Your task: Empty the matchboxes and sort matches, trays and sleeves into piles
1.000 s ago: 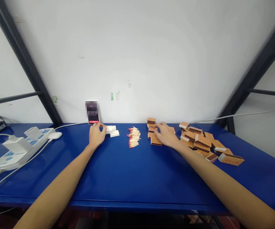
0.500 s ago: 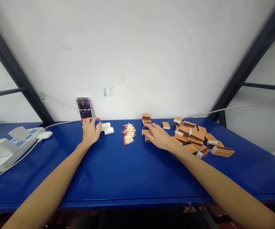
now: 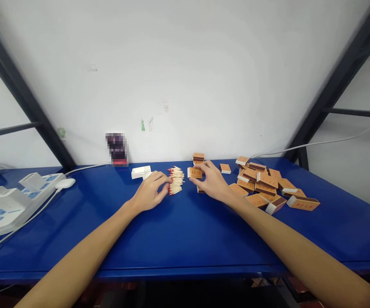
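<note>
My left hand (image 3: 152, 190) is beside the red-headed end of a pile of wooden matches (image 3: 176, 182). Its fingers are curved, with a gap between thumb and forefinger, and I see nothing held in it. My right hand (image 3: 213, 183) grips an orange matchbox (image 3: 194, 173) by its right end, between thumb and fingers. That box is tilted, its printed face toward me. Another matchbox, partly hidden, lies beneath it. Behind stands a small stack of matchboxes (image 3: 199, 157). White paper trays (image 3: 141, 172) lie behind my left hand, partly covered by it.
A heap of matchboxes (image 3: 261, 184) spreads on the blue table (image 3: 185, 239) to the right, with a single matchbox (image 3: 225, 168) nearby. A phone (image 3: 117, 149) leans on the wall. At the left is a power strip (image 3: 21, 209) with plugs and white cables.
My left hand has moved right, from the white trays to the matches. My right hand has taken hold of a matchbox and tilted it. The camera view has shifted slightly.
</note>
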Motion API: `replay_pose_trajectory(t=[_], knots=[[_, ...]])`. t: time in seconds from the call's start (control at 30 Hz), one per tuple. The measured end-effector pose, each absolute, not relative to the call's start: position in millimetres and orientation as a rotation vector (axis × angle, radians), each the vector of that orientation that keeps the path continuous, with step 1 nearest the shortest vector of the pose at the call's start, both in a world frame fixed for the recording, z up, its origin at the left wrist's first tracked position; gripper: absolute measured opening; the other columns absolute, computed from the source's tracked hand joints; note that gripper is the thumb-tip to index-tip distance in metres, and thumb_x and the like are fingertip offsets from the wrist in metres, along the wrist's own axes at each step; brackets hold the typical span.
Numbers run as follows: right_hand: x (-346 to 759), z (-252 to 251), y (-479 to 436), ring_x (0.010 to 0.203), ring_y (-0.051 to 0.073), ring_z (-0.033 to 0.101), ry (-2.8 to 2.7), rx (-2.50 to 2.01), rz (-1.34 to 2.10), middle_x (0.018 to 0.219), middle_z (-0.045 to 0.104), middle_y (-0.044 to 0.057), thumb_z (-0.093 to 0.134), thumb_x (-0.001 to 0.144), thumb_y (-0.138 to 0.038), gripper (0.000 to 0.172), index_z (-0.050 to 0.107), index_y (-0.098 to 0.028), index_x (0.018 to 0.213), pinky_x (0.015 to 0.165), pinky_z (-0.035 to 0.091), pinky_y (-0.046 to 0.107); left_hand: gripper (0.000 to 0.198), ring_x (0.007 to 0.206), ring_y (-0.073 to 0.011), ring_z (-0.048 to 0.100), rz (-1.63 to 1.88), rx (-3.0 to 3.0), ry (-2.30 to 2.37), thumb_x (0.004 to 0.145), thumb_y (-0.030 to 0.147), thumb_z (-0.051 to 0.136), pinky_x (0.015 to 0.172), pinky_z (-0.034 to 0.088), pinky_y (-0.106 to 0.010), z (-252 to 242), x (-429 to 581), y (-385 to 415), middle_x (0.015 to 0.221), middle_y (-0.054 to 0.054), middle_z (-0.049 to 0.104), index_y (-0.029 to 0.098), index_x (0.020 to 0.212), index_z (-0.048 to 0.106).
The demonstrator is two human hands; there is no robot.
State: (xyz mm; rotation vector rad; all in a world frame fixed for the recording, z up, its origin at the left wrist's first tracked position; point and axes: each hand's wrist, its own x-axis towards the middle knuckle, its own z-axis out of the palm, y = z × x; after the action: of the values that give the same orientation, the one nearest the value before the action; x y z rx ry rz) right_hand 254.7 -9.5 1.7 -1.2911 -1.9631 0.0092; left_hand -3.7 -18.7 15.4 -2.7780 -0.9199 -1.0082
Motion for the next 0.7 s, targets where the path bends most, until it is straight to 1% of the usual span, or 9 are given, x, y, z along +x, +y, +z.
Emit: replay_pose_trajectory(t=[0.07, 0.13, 0.23, 0.33, 0.4, 0.47, 0.53, 0.6, 0.7], knots=[[253.8, 6.6, -13.8, 0.092, 0.022, 0.062, -1.885, -1.165, 0.078, 0.106, 0.059, 0.008, 0.074, 0.079, -0.035, 0.036, 0.065, -0.019, 0.110, 0.086, 0.053, 0.038, 0.023, 0.089, -0.0202, 0.059, -1.076, -2.746, -0.935, 0.098, 0.023, 0.043, 0.084, 0.047, -0.035, 16.0, -5.6, -19.0, 0.097, -0.007, 0.066, 0.019, 0.107, 0.063], [250.0, 9.9, -19.7, 0.086, 0.021, 0.062, -1.859, -1.105, 0.147, 0.103, 0.060, 0.007, 0.077, 0.075, -0.033, 0.036, 0.067, -0.020, 0.107, 0.081, 0.054, 0.038, 0.024, 0.089, -0.0200, 0.060, -1.142, -2.733, -0.949, 0.097, 0.024, 0.046, 0.084, 0.048, -0.035, 16.0, -6.2, -20.0, 0.097, -0.006, 0.067, 0.019, 0.115, 0.060], [240.6, 10.7, -28.9, 0.084, 0.019, 0.062, -1.893, -1.032, 0.208, 0.103, 0.062, 0.006, 0.079, 0.074, -0.029, 0.035, 0.066, -0.020, 0.105, 0.079, 0.054, 0.037, 0.037, 0.092, -0.0201, 0.061, -1.175, -2.785, -0.913, 0.094, 0.027, 0.055, 0.085, 0.049, -0.035, 14.2, -2.8, -23.5, 0.102, -0.006, 0.066, 0.021, 0.130, 0.053], [232.0, 7.6, -35.1, 0.082, 0.019, 0.061, -1.952, -1.003, 0.188, 0.099, 0.063, 0.005, 0.078, 0.073, -0.023, 0.033, 0.063, -0.020, 0.103, 0.076, 0.053, 0.036, 0.048, 0.095, -0.0209, 0.061, -1.134, -2.855, -0.876, 0.092, 0.031, 0.061, 0.085, 0.050, -0.035, 11.7, 3.2, -27.7, 0.110, -0.007, 0.066, 0.023, 0.137, 0.048], [228.3, 4.9, -37.1, 0.083, 0.019, 0.061, -1.989, -0.995, 0.162, 0.097, 0.063, 0.005, 0.076, 0.074, -0.021, 0.032, 0.062, -0.020, 0.102, 0.076, 0.053, 0.035, 0.047, 0.095, -0.0216, 0.062, -1.124, -2.878, -0.879, 0.093, 0.034, 0.061, 0.086, 0.050, -0.036, 10.5, 6.1, -29.0, 0.112, -0.008, 0.067, 0.022, 0.136, 0.051], [225.8, 2.8, -37.4, 0.087, 0.020, 0.061, -2.015, -0.983, 0.140, 0.099, 0.061, 0.005, 0.075, 0.076, -0.021, 0.031, 0.061, -0.021, 0.103, 0.077, 0.053, 0.035, 0.042, 0.094, -0.0217, 0.063, -1.143, -2.909, -0.904, 0.094, 0.036, 0.060, 0.085, 0.050, -0.036, 9.7, 7.5, -28.1, 0.109, -0.007, 0.069, 0.022, 0.133, 0.055], [223.7, 1.6, -36.1, 0.093, 0.021, 0.061, -2.032, -0.979, 0.106, 0.102, 0.059, 0.005, 0.073, 0.079, -0.022, 0.029, 0.060, -0.022, 0.106, 0.080, 0.053, 0.035, 0.036, 0.091, -0.0209, 0.065, -1.235, -2.945, -0.969, 0.096, 0.035, 0.056, 0.084, 0.051, -0.035, 8.6, 7.8, -25.0, 0.104, -0.006, 0.072, 0.022, 0.129, 0.060], [221.5, 1.0, -33.4, 0.099, 0.023, 0.060, -2.065, -0.994, 0.054, 0.106, 0.057, 0.007, 0.070, 0.084, -0.024, 0.029, 0.060, -0.022, 0.111, 0.084, 0.053, 0.037, 0.033, 0.094, -0.0207, 0.067, -1.375, -2.969, -1.087, 0.097, 0.035, 0.053, 0.085, 0.053, -0.034, 6.9, 7.9, -20.4, 0.106, -0.007, 0.073, 0.020, 0.125, 0.064], [219.3, -0.5, -28.0, 0.103, 0.024, 0.059, -2.148, -1.047, -0.015, 0.111, 0.055, 0.009, 0.068, 0.086, -0.022, 0.033, 0.060, -0.022, 0.118, 0.085, 0.054, 0.039, 0.034, 0.096, -0.0224, 0.069, -1.489, -2.977, -1.285, 0.094, 0.036, 0.056, 0.086, 0.054, -0.035, 3.3, 8.1, -13.2, 0.109, -0.008, 0.074, 0.017, 0.119, 0.069]])
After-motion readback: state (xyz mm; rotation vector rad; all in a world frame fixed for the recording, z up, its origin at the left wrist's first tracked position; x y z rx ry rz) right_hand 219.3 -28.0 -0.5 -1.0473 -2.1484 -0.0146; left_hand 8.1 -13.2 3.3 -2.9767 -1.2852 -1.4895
